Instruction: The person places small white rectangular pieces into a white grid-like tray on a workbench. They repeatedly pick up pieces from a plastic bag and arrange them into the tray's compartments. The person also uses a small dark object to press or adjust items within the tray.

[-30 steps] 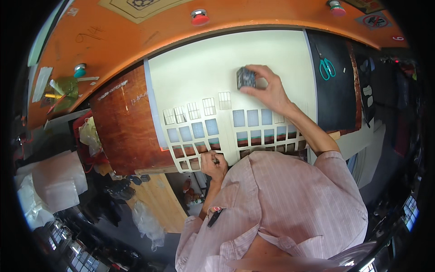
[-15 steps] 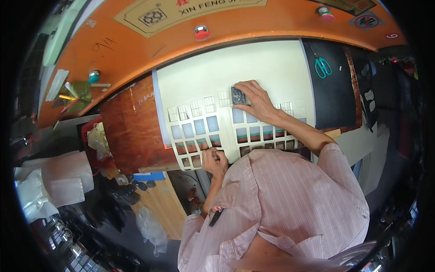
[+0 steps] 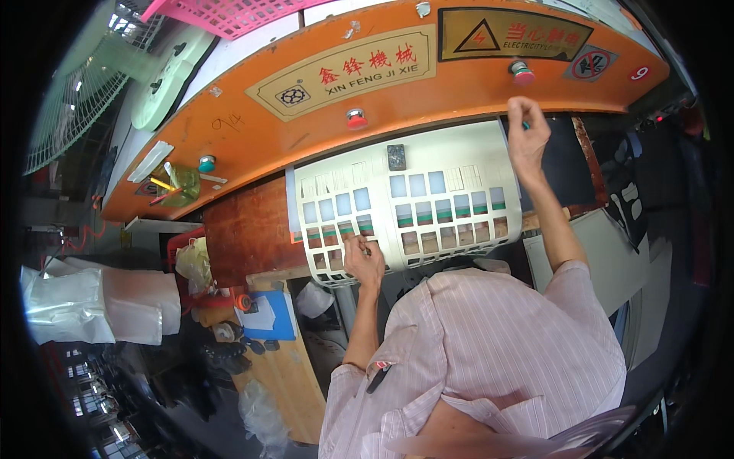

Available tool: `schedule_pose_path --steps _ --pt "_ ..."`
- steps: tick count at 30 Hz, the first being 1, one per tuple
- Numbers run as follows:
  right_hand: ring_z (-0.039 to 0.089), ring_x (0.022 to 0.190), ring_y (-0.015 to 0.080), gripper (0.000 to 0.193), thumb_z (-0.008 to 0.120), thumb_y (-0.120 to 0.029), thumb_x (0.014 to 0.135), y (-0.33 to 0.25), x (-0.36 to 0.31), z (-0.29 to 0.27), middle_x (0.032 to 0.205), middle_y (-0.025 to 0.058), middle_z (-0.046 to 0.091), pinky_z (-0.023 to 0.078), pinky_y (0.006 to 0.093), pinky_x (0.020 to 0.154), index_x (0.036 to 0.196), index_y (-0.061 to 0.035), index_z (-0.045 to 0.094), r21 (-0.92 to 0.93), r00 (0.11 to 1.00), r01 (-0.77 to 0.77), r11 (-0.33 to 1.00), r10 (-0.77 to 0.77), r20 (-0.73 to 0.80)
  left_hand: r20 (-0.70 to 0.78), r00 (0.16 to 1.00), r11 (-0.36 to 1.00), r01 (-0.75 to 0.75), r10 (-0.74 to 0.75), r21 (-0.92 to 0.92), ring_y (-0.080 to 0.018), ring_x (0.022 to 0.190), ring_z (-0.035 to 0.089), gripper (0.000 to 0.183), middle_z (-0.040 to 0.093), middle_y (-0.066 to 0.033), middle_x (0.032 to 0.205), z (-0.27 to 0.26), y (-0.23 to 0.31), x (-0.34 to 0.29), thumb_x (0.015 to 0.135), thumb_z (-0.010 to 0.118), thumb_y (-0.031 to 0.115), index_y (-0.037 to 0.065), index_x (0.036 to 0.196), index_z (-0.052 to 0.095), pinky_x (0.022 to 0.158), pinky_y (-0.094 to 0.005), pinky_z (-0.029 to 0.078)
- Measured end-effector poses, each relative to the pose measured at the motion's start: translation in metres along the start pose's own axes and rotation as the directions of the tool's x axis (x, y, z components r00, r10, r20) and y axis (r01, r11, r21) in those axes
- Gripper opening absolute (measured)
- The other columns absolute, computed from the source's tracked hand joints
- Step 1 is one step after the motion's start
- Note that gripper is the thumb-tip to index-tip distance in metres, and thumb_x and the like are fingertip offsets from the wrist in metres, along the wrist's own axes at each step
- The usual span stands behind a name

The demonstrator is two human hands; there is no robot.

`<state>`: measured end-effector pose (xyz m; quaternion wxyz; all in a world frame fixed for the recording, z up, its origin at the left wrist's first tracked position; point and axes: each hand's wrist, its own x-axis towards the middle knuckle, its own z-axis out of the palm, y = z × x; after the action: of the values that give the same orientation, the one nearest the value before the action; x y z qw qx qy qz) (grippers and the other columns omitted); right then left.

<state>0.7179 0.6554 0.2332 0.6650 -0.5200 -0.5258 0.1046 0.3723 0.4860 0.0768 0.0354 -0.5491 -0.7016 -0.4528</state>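
A pale cream sheet (image 3: 336,162) with rows of rectangular cut-out windows lies before me, its near edge drooping over the table's front. Curled at the lattice on its near left part, my left hand (image 3: 363,262) grips a strip; a small dark spot between the fingers is unclear. My right hand (image 3: 527,141) is raised at the far right beside the sheet, fingers pinched. A bit of teal shows between them, matching the scissors handle; the blades are hidden. On the sheet's far part rests a dark speckled block (image 3: 396,157), untouched, near scored rectangles still in place.
An orange machine panel (image 3: 298,144) with red buttons spans the far side. A dark mat (image 3: 566,176) lies right of the sheet, a brown wooden board (image 3: 248,229) left of it. A fan (image 3: 84,99) and pink basket (image 3: 229,14) stand at the far left.
My right hand has let go of the dark block and moved right, to where the scissors lay. The block stays on the sheet. My view has shifted; the left hand stays at the lattice.
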Motion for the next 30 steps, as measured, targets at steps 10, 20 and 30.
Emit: schedule_pose_path --steps 10,20,30 --pt "0.061 0.073 0.0114 0.020 0.070 -0.019 0.100 -0.020 -0.066 -0.100 0.088 0.0059 0.068 0.051 0.0285 0.071 0.105 0.0004 0.070 -0.097 0.997 -0.034 0.995 0.041 0.071 0.073 0.995 0.991 -0.058 0.067 -0.120 -0.0333 0.068 0.054 0.004 0.051 -0.0125 0.077 -0.008 -0.005 0.013 0.081 0.062 0.001 0.002 0.083 0.058 0.065 -0.0464 0.045" --pt "0.071 0.087 0.0352 0.036 0.066 -0.033 0.100 0.052 -0.177 -0.130 0.092 0.0178 0.073 0.051 0.0463 0.085 0.106 0.0025 0.070 -0.419 0.971 -0.219 0.881 0.240 -0.002 0.076 0.996 0.993 -0.046 0.054 -0.109 -0.0314 0.072 0.056 0.007 0.053 -0.0122 0.079 -0.008 -0.002 0.014 0.083 0.063 0.008 0.001 0.086 0.060 0.071 -0.0447 0.047" --pt "0.069 0.082 0.0388 0.042 0.058 -0.041 0.104 0.071 -0.200 -0.130 0.083 0.0178 0.073 0.049 0.0486 0.082 0.098 -0.0012 0.070 -0.475 0.971 -0.145 0.868 0.216 0.100 0.085 0.996 0.997 -0.002 0.009 -0.083 -0.0339 0.071 0.057 0.006 0.056 -0.0129 0.082 -0.007 -0.007 0.011 0.081 0.063 0.006 0.003 0.084 0.060 0.068 -0.0469 0.047"
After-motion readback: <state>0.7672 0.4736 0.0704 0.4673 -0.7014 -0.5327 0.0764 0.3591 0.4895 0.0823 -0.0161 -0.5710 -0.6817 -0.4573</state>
